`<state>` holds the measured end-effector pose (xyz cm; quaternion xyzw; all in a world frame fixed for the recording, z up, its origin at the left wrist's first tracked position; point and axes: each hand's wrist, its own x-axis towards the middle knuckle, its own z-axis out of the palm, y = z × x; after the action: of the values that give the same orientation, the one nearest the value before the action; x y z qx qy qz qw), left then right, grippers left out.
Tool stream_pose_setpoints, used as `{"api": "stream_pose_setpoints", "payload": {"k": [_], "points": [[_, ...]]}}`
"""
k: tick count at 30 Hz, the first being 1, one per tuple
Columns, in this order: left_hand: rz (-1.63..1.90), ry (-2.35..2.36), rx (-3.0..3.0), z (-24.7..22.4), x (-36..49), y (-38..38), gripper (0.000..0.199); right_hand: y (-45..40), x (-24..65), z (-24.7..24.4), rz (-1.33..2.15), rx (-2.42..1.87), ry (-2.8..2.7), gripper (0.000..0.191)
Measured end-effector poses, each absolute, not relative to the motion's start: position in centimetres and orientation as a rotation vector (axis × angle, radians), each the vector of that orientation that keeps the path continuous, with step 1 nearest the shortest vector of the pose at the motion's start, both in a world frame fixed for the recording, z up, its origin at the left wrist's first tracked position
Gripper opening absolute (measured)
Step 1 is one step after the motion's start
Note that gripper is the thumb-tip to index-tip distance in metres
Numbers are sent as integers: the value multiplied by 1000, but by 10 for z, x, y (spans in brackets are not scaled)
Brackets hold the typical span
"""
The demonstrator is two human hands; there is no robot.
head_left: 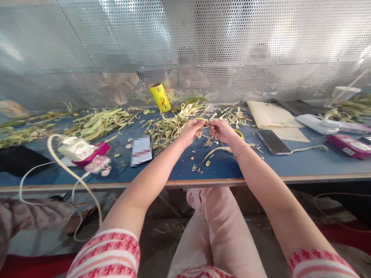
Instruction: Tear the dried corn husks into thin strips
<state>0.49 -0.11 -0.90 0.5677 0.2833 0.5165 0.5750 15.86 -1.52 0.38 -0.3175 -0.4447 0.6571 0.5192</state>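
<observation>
My left hand (191, 131) and my right hand (220, 130) meet over the blue table, fingertips nearly touching. Both are pinched on a thin pale-green plant strip (213, 117), much of which my fingers hide. Behind and left of them lies a heap of shredded dried plant strips (162, 133). Another loose pile of pale-green strips (100, 122) rests farther left. Below my hands, small scraps (208, 163) and a curved pale strip (216, 150) are scattered on the tabletop (185, 170).
A yellow cardboard tube (160, 97) stands tilted near the perforated metal screen (203, 46). Phones lie on both sides, a dark one (274, 142) at right and a lit one (141, 150) at left. Cables, a pink-and-white device (98, 164) and paper sheets (272, 114) also occupy the table.
</observation>
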Motion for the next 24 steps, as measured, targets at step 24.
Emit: {"api": "stream_pose_setpoints", "payload": {"k": [24], "points": [[1600,911,1328,-17,1,18,32,-13,155,1,1540,-775,-1080,15]]}}
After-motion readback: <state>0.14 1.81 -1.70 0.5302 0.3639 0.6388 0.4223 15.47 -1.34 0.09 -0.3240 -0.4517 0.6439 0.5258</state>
